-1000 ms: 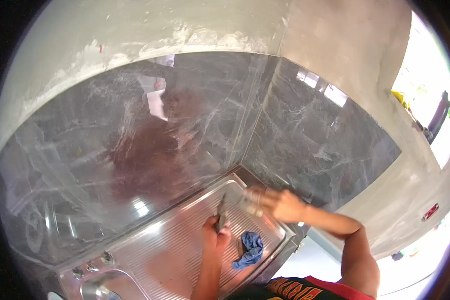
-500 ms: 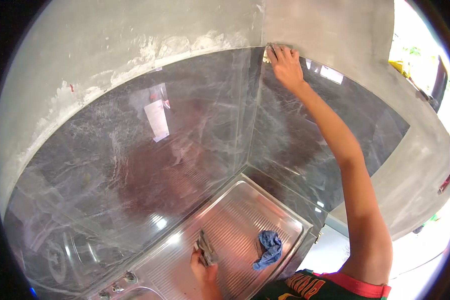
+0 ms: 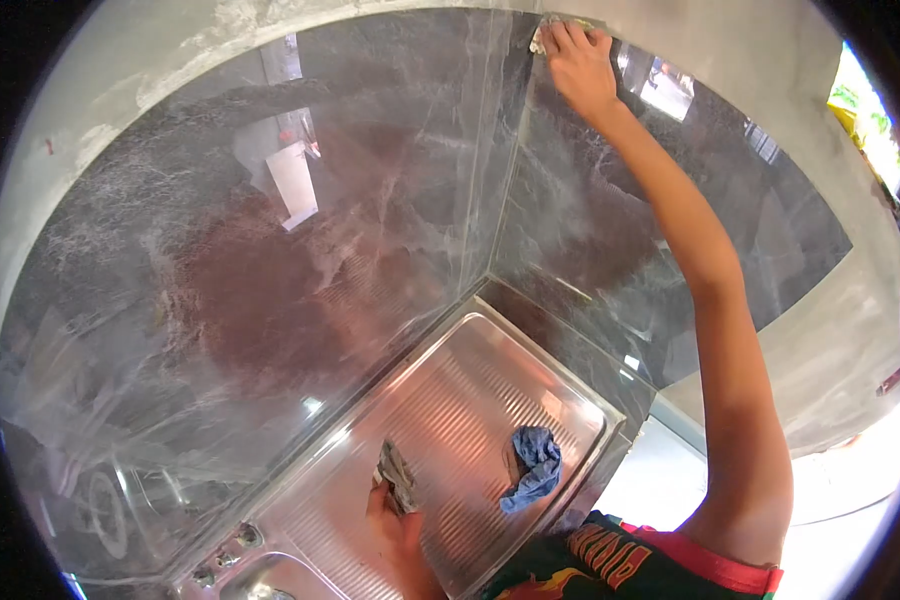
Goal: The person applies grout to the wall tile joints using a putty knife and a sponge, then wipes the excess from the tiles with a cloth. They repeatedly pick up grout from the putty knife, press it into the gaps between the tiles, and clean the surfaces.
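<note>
High in the corner, my right hand [image 3: 580, 75] is closed over a small dirty grey-and-cream pad [image 3: 538, 42], pressed at the top edge of the dark marbled wall tiles [image 3: 630, 190]. Most of that pad is hidden under my fingers. Lower down, my left hand [image 3: 395, 520] grips a crumpled grey rag [image 3: 398, 478] over the ribbed steel drainboard [image 3: 460, 390]. To the right of it, a bunched blue cloth [image 3: 535, 468] lies on the drainboard.
A steel sink bowl [image 3: 270, 578] with tap fittings [image 3: 238, 545] is at the lower left. Grey plastered wall [image 3: 730, 40] rises above the tiles. Bright light comes in at the right, and the tiles carry glossy reflections.
The view has tipped downward, so the wall and my right hand sit higher in it. My right hand stays at the top corner; my left still holds the grey rag.
</note>
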Tool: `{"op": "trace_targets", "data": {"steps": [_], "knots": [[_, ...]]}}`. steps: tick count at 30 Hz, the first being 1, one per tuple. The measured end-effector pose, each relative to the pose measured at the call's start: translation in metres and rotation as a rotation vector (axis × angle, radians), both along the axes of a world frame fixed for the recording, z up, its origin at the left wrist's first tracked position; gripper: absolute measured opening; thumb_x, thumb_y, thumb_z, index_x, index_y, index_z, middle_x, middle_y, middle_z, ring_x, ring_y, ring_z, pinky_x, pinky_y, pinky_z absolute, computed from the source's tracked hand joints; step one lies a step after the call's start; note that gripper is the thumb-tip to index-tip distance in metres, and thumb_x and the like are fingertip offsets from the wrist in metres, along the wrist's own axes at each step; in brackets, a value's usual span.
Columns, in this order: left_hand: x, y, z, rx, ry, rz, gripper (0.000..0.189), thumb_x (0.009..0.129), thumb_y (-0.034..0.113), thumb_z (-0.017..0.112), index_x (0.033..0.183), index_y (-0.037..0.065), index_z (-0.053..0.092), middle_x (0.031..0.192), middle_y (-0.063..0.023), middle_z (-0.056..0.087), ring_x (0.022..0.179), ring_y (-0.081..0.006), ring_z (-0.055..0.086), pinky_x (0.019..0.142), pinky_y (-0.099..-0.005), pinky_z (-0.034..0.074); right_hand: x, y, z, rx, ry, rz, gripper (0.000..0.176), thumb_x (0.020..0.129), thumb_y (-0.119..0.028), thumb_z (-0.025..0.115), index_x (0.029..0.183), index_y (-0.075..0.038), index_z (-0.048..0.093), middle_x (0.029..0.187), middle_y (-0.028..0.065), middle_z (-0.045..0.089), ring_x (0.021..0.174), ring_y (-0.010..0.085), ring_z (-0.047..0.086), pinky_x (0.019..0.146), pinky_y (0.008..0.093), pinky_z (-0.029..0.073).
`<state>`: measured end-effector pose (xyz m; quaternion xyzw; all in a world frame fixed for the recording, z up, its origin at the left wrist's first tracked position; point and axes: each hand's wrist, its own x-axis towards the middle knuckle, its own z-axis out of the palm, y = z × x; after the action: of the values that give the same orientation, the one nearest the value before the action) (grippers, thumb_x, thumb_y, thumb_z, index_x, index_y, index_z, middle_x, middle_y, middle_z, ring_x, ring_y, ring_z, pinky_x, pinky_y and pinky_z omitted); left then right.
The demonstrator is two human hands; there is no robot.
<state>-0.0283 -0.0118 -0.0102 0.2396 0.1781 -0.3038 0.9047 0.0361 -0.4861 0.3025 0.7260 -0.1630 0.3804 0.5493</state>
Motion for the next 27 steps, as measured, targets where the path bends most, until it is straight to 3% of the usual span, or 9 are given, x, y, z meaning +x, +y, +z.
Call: {"op": "trace_targets", "data": {"steps": [3,5,9,11,14,19,22,27], "knots": [[0.0,-0.004,-0.007,0.003,-0.017,-0.013,0.025,0.08,0.011,0.047,0.101,-0.002,0.055,0.096,-0.0095,0.061,0.089,-0.0196,0.059,0.079,-0.029,0.047,0.006,-0.009,-0.003,-0.042,-0.037,0.026,0.039,0.072,-0.016,0.052,0.11,-0.005,0.055,0.099,0.0005,0.05,0.098,0.016,0.044,0.08,0.0386,0.032],[-0.001,-0.003,-0.007,-0.006,-0.055,-0.033,0.026,0.08,0.011,0.047,0.102,-0.002,0.055,0.098,-0.0097,0.061,0.09,-0.0197,0.058,0.08,-0.029,0.047,0.008,-0.012,-0.004,0.023,-0.048,0.115,0.043,0.072,-0.019,0.053,0.108,0.006,0.053,0.114,0.0153,0.047,0.107,0.03,0.042,0.086,0.0488,0.032],[0.0,-0.002,-0.005,-0.056,-0.104,-0.049,0.028,0.08,0.011,0.047,0.103,-0.003,0.055,0.1,-0.0102,0.061,0.092,-0.0198,0.058,0.081,-0.0287,0.047,0.004,-0.008,-0.012,-0.059,-0.058,0.147,0.032,0.075,-0.017,0.048,0.097,0.002,0.06,0.109,0.0136,0.05,0.102,0.0282,0.043,0.08,0.0455,0.034],[0.0,-0.002,-0.007,-0.054,-0.102,-0.045,0.027,0.08,0.011,0.048,0.103,-0.003,0.055,0.1,-0.0103,0.061,0.092,-0.0198,0.058,0.081,-0.0288,0.047,0.0,-0.006,-0.029,-0.046,0.031,0.03,0.037,0.073,-0.016,0.051,0.108,-0.004,0.056,0.1,0.0013,0.049,0.099,0.0166,0.044,0.081,0.0397,0.032],[0.0,-0.004,-0.005,-0.05,-0.104,-0.055,0.027,0.08,0.011,0.048,0.102,-0.003,0.055,0.1,-0.0106,0.061,0.092,-0.0197,0.058,0.081,-0.0286,0.047,0.001,0.001,-0.056,-0.054,0.031,0.114,0.036,0.073,-0.016,0.051,0.106,-0.002,0.057,0.101,0.0029,0.049,0.101,0.0175,0.044,0.083,0.0408,0.031],[-0.001,-0.005,-0.002,-0.039,-0.113,-0.065,0.028,0.08,0.011,0.048,0.103,-0.003,0.055,0.099,-0.0106,0.061,0.09,-0.0195,0.058,0.079,-0.0279,0.047,0.006,-0.006,-0.114,0.143,0.019,0.159,0.029,0.072,-0.017,0.051,0.094,-0.002,0.062,0.112,0.0096,0.049,0.105,0.0244,0.042,0.085,0.046,0.032],[-0.004,-0.005,0.003,0.014,-0.146,-0.076,0.03,0.08,0.011,0.047,0.105,-0.003,0.053,0.099,-0.0102,0.06,0.089,-0.0194,0.058,0.078,-0.0278,0.046,0.0,0.008,-0.155,0.234,0.074,0.137,0.03,0.072,-0.018,0.051,0.095,-0.001,0.062,0.113,0.0105,0.048,0.107,0.026,0.04,0.085,0.0462,0.032],[-0.017,0.003,0.018,0.066,-0.214,-0.067,0.032,0.079,0.011,0.048,0.108,-0.001,0.052,0.099,-0.009,0.06,0.088,-0.0194,0.058,0.078,-0.0299,0.046,-0.008,0.03,-0.253,0.56,0.303,0.107,0.029,0.072,-0.017,0.051,0.093,-0.002,0.063,0.102,0.0095,0.052,0.103,0.0261,0.041,0.083,0.0466,0.032]]}}
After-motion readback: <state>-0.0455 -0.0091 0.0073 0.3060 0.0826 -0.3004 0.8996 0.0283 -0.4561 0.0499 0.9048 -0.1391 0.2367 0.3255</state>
